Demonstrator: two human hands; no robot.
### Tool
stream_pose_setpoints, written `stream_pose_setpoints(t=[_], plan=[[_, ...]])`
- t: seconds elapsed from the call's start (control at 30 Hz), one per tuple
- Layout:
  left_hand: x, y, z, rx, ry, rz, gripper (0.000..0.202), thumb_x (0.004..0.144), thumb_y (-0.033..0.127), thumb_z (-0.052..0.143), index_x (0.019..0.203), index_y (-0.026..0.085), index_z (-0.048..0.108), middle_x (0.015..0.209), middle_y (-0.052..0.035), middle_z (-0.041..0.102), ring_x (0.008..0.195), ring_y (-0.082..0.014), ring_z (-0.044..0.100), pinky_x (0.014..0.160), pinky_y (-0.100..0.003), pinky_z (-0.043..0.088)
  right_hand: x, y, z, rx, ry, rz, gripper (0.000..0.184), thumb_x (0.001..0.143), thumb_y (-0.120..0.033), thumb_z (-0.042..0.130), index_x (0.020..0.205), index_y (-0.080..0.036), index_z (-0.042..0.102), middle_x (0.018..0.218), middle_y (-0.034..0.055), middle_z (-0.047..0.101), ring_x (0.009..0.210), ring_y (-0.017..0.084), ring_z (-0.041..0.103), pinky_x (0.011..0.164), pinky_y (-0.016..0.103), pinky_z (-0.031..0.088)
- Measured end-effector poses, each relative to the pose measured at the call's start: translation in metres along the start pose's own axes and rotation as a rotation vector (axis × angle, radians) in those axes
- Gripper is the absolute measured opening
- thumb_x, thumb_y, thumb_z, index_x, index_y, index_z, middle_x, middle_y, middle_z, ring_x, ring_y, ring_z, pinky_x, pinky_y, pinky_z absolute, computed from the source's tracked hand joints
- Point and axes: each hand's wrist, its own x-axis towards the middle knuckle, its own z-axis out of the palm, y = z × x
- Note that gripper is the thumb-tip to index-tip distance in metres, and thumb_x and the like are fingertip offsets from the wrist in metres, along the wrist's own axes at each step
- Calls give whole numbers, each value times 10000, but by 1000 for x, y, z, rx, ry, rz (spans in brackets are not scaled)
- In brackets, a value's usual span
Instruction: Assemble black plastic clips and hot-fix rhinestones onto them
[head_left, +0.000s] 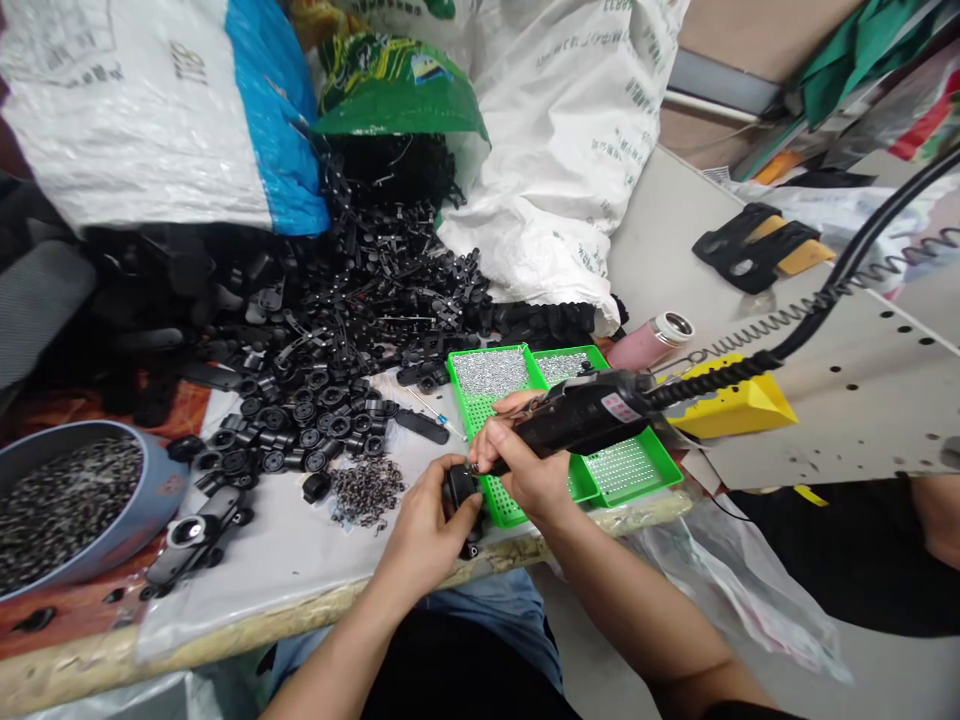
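Over the near edge of the work table, the left hand curls its fingers closed around a small black plastic part, gripping it just above the table edge. The right hand wraps firmly around the ribbed black body of an electric screwdriver, its narrow tip meeting the part beside the left fingertips. A thick black cable and a thin coiled wire run from the tool toward the far right, above a perforated grey metal sheet. Just beyond the hands sit two bright green lattice-walled trays, holding a glinting layer of tiny silver screws. To the left, glossy black moulded parts heap in a tangled pile against white woven sacks. Further left, a blue-grey bowl brims with small dark and silver pieces. A pink metal-capped flask lies at the trays' far side, near a yellow wedge-shaped holder.
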Motion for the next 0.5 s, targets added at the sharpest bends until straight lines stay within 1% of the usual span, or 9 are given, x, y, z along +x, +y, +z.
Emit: stream_pose_setpoints(t=[0.13,0.23,0.5], plan=[[0,1,-1,-18,30,21,331,863,261,651,1189,217,616,969,-39,723,856,-216,658,798,-329,506,0,-3,0,21,-15,-40,196,859,-219,685,980,-244,532,530,-112,583,436,106,557,520,277,518],[0,3,-1,-26,34,13,341,850,254,664,1186,216,621,953,-37,724,841,-214,659,790,-325,507,1,-3,0,45,-11,-62,185,862,-213,677,980,-243,537,534,-110,583,431,103,547,514,273,518],[0,2,-1,-25,0,3,318,877,249,627,1190,206,595,956,-39,712,871,-219,658,835,-348,497,-3,5,-4,13,9,-12,220,868,-271,716,991,-247,535,533,-111,578,440,106,555,530,279,525]])
